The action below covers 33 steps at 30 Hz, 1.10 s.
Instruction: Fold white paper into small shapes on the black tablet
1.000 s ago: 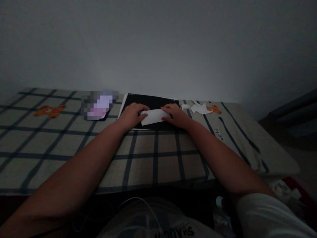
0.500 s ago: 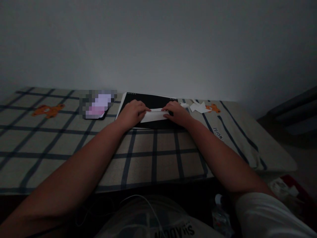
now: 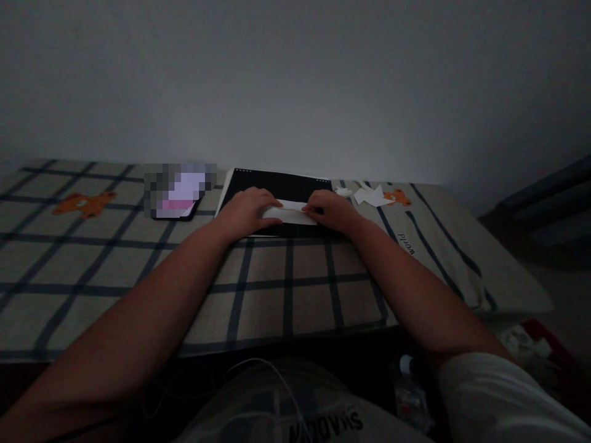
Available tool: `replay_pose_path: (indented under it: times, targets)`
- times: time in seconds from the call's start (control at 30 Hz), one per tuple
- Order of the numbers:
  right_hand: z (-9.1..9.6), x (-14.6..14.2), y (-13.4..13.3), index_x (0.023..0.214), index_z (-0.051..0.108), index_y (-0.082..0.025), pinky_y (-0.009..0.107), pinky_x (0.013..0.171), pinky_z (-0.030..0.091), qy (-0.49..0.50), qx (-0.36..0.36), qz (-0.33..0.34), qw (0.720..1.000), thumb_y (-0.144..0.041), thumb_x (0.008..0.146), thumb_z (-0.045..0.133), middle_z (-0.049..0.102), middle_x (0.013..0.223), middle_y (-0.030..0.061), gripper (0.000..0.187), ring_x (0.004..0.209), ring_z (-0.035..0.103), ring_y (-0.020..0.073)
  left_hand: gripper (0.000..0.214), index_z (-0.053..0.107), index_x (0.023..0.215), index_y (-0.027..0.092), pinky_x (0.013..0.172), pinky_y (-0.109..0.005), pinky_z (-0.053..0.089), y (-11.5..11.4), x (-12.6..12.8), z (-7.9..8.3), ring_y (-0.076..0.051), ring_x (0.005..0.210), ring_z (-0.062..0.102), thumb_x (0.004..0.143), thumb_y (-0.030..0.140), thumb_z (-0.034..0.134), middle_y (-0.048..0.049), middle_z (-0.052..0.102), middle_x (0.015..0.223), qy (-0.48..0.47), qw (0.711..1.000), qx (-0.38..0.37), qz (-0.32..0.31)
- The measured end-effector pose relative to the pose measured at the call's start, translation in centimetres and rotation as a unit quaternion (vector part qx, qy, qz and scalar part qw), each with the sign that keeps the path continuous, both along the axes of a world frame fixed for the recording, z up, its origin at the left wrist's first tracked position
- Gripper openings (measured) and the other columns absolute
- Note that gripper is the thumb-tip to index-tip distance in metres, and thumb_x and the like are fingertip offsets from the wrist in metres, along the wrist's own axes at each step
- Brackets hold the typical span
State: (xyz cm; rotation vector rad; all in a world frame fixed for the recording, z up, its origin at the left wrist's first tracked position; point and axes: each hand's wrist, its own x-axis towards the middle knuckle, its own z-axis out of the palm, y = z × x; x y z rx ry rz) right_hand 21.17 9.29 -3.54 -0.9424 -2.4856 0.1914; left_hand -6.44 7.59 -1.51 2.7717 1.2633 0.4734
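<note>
A folded strip of white paper (image 3: 292,215) lies across a black notebook (image 3: 272,183) with a row of small holes along its far edge. My left hand (image 3: 249,212) holds down the paper's left end, index finger on the upper fold and thumb along the lower part. At the other end, the curled fingers of my right hand (image 3: 333,210) pinch the paper near its upper edge. Both palms rest low over the notebook, and they hide the paper's two ends.
Left of the notebook lies a phone (image 3: 187,194) with a lit, blurred screen. White paper pieces (image 3: 373,195) lie to the right on the checked cloth (image 3: 286,295). A wall (image 3: 295,92) rises behind. Below the near edge stand a plastic bottle (image 3: 410,397) and a red container (image 3: 561,351).
My left thumb has moved away from the index finger, over the paper's lower part. The right fingers have curled in more tightly. The view has shifted slightly.
</note>
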Motion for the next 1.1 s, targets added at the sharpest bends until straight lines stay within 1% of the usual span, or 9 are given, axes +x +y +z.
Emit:
replay_pose_path:
  times: [0.17, 0.27, 0.43, 0.67, 0.83, 0.97, 1.1]
  targets:
    - [0.6, 0.1, -0.7, 0.098, 0.075, -0.018, 0.037, 0.084, 0.045, 0.010, -0.006, 0.028, 1.000, -0.041, 0.092, 0.068, 0.069, 0.096, 0.0094, 0.026, 0.092, 0.059, 0.0223, 0.035, 0.073, 0.119, 0.022, 0.096, -0.041, 0.045, 0.2, 0.0, -0.1, -0.028, 0.115, 0.062, 0.089, 0.039, 0.069, -0.0091, 0.071, 0.123, -0.008, 1.000, 0.014, -0.002]
    - [0.6, 0.1, -0.8, 0.109, 0.075, -0.019, 0.038, 0.087, 0.046, 0.009, -0.018, 0.033, 0.999, -0.040, 0.089, 0.070, 0.070, 0.104, 0.0100, 0.029, 0.097, 0.060, 0.0232, 0.032, 0.074, 0.117, 0.022, 0.096, -0.042, 0.045, 0.2, 0.0, -0.4, -0.028, 0.115, 0.062, 0.091, 0.039, 0.066, -0.0088, 0.071, 0.123, -0.015, 1.000, 0.023, 0.000]
    - [0.7, 0.0, -0.9, 0.115, 0.076, -0.019, 0.040, 0.091, 0.048, 0.003, -0.030, 0.034, 0.999, -0.037, 0.088, 0.072, 0.070, 0.111, 0.0119, 0.033, 0.102, 0.061, 0.0247, 0.029, 0.075, 0.113, 0.022, 0.098, -0.043, 0.046, 0.3, 0.0, -0.7, -0.028, 0.114, 0.062, 0.093, 0.039, 0.063, -0.0087, 0.072, 0.120, -0.030, 0.999, 0.027, 0.005]
    - [0.6, 0.0, -0.9, 0.117, 0.078, -0.023, 0.042, 0.094, 0.046, -0.006, -0.032, 0.031, 0.999, -0.034, 0.093, 0.066, 0.069, 0.114, 0.0111, 0.029, 0.106, 0.060, 0.0249, 0.028, 0.076, 0.112, 0.024, 0.099, -0.043, 0.047, 0.6, -0.2, -1.1, -0.027, 0.114, 0.062, 0.095, 0.041, 0.060, -0.0071, 0.072, 0.120, -0.045, 0.999, 0.026, 0.014]
    - [0.5, -0.2, -0.9, 0.115, 0.079, -0.021, 0.039, 0.089, 0.047, 0.001, -0.031, 0.037, 0.999, -0.032, 0.095, 0.064, 0.070, 0.108, 0.0113, 0.027, 0.100, 0.061, 0.0236, 0.027, 0.077, 0.111, 0.023, 0.103, -0.043, 0.047, 0.8, -0.2, -1.3, -0.026, 0.116, 0.062, 0.095, 0.039, 0.061, -0.0073, 0.071, 0.123, -0.058, 0.998, 0.021, 0.023]
    - [0.5, -0.7, -1.2, 0.112, 0.080, -0.021, 0.038, 0.087, 0.046, -0.003, -0.024, 0.044, 0.999, -0.032, 0.095, 0.063, 0.072, 0.102, 0.0101, 0.026, 0.097, 0.060, 0.0230, 0.026, 0.079, 0.107, 0.023, 0.103, -0.044, 0.046, 0.8, -0.2, -1.5, -0.028, 0.119, 0.059, 0.096, 0.037, 0.061, -0.0091, 0.069, 0.126, -0.057, 0.996, 0.038, 0.049]
    - [0.8, -1.4, -1.8, 0.109, 0.081, -0.022, 0.039, 0.086, 0.046, -0.011, -0.022, 0.059, 0.998, -0.031, 0.096, 0.060, 0.073, 0.100, 0.0102, 0.026, 0.096, 0.060, 0.0239, 0.031, 0.079, 0.110, 0.023, 0.099, -0.046, 0.047, 0.3, 0.1, -1.3, -0.029, 0.114, 0.060, 0.097, 0.042, 0.057, -0.0093, 0.071, 0.121, -0.040, 0.996, 0.041, 0.070]
